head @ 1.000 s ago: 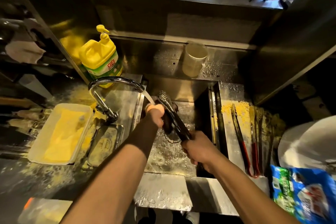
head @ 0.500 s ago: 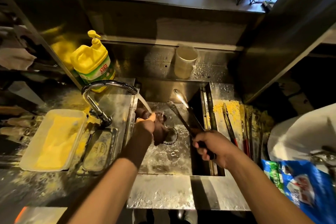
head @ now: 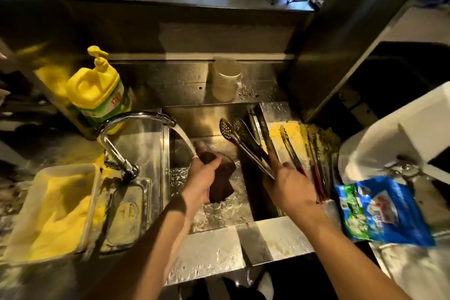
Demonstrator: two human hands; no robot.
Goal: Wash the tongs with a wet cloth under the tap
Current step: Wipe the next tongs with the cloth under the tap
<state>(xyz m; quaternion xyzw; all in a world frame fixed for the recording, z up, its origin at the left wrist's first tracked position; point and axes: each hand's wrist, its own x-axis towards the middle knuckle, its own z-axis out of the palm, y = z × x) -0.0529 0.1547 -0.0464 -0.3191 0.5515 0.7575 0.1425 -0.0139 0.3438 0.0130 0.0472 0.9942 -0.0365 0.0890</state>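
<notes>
Metal tongs (head: 239,140) with perforated spoon tips point up and away over the right side of the steel sink (head: 219,217). My right hand (head: 289,184) grips their handle end. A dark brown wet cloth (head: 222,178) hangs in my left hand (head: 202,179), which holds it under the stream from the curved chrome tap (head: 131,122). Water runs onto the cloth and my fingers. The cloth and the tongs are apart, the tongs to the right of the stream.
Several more tongs with red handles (head: 314,168) lie on the yellow-dusted counter right of the sink. A yellow pump soap bottle (head: 97,90) stands back left, a cup (head: 225,79) behind the sink, a white tray of yellow powder (head: 51,212) at left, a blue packet (head: 382,212) at right.
The tongs have come away from the cloth and swung right, out of the stream. My left hand stays under the tap with the cloth, now hanging lower.
</notes>
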